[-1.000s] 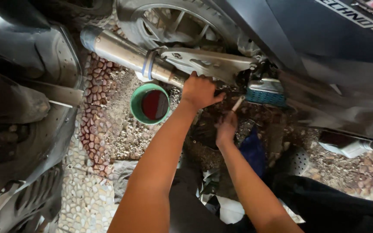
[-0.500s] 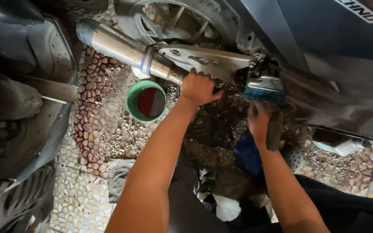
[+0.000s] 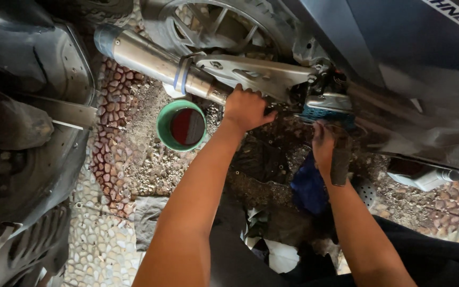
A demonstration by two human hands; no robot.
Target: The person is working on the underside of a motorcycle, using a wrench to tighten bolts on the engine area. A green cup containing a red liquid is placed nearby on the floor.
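Steel exhaust pipe [image 3: 155,61] meets our left hand [image 3: 245,108], its grip closed on the pipe's end; our right hand [image 3: 323,148] grips a dark tool [image 3: 340,162] near the green bowl [image 3: 181,126].

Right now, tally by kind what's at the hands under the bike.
Hands: 2, left, right
Exhaust pipe: 1
Swingarm: 1
Green tub: 1
Blue rag: 1
Footpeg: 1
Total: 7

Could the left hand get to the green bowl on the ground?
Probably yes. The left hand rests by the exhaust pipe, and the green bowl sits just beside it on open gravel, with nothing between them.
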